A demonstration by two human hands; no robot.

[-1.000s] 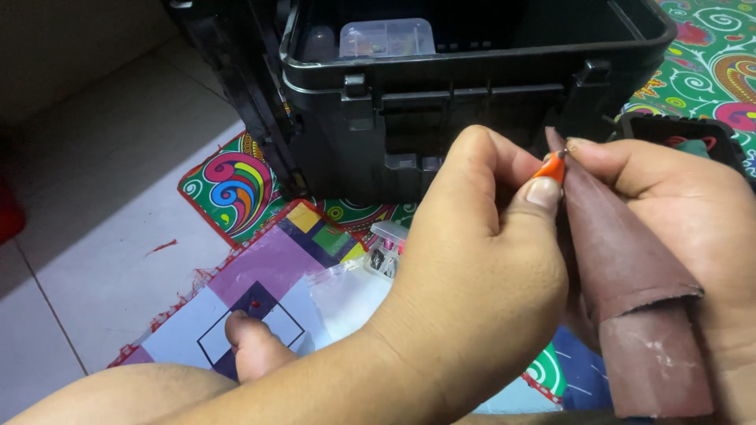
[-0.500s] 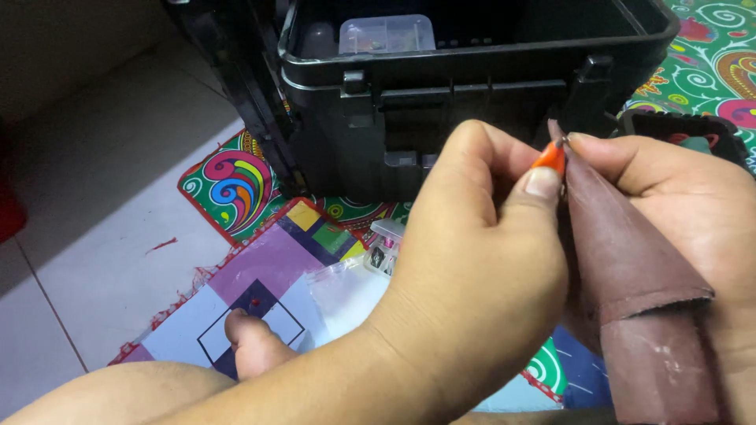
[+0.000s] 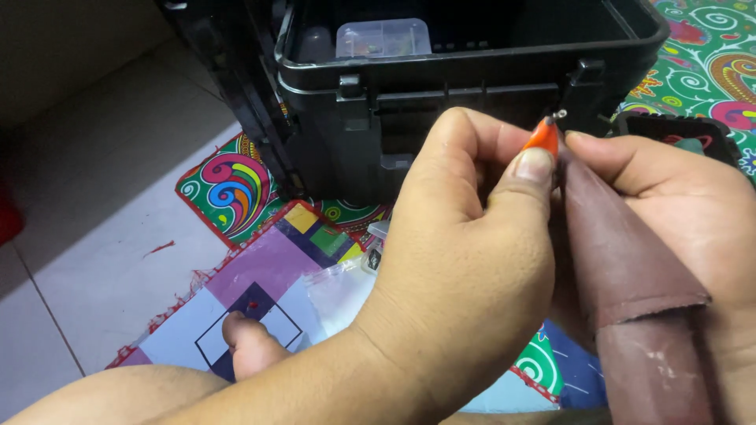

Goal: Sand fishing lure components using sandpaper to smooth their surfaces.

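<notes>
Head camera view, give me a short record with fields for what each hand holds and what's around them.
left hand: pinches a small orange piece with a metal eye at its tip
right hand: holds a folded reddish-brown sheet against the orange piece
behind: open black plastic box, clear small container inside
underneath: colourful patterned cloth on pale tiled floor

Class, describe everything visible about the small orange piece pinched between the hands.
The orange piece is small, glossy and teardrop-shaped, plastic by its look, with a tiny metal loop at its upper end. It points up, pinched by the left hand at the thumb tip, against brown sandpaper held by the right hand. Its lower part is hidden.
</notes>
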